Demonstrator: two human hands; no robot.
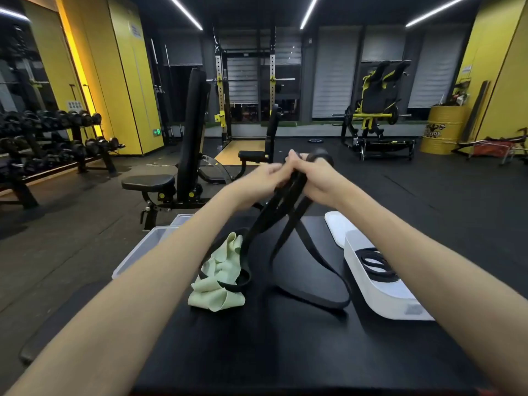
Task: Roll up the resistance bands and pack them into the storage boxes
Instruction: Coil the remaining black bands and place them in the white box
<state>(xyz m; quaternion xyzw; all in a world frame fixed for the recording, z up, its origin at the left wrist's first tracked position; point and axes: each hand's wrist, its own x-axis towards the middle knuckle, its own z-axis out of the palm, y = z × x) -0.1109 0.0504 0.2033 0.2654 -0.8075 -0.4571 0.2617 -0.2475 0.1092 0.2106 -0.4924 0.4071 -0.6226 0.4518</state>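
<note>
Head camera, closest things first: a black table (285,352) sits right in front of the person. On it lies a light green band (220,281), all crumpled in a heap, not rolled. Just to its right, the loose end of a long black band (271,212) lies in big loops on the table.

On the right side of the table is a white box (380,298) with a rolled black band (377,264) inside. Its white lid (337,227) lies flat just behind it. On the left edge there is a clear box (137,252); I cannot tell what is in it.

Farther out, both arms reach forward and the hands meet above the far end of the table. The left hand (257,180) is blurry, but its fingers are closed on the long black band. The right hand (317,181) is wrapped round it too, and a small dark coil sticks out at the top of that hand.

From the hands, the band hangs down and back toward the person, so its long way runs from hands to table. I think the rolling has only begun, because most of the band is loose. To wind more, the loose part must come up from below. The white box is on the right, closer to the right hand.

Behind the table stand a gym bench (191,124) and a dumbbell rack (57,130).
</note>
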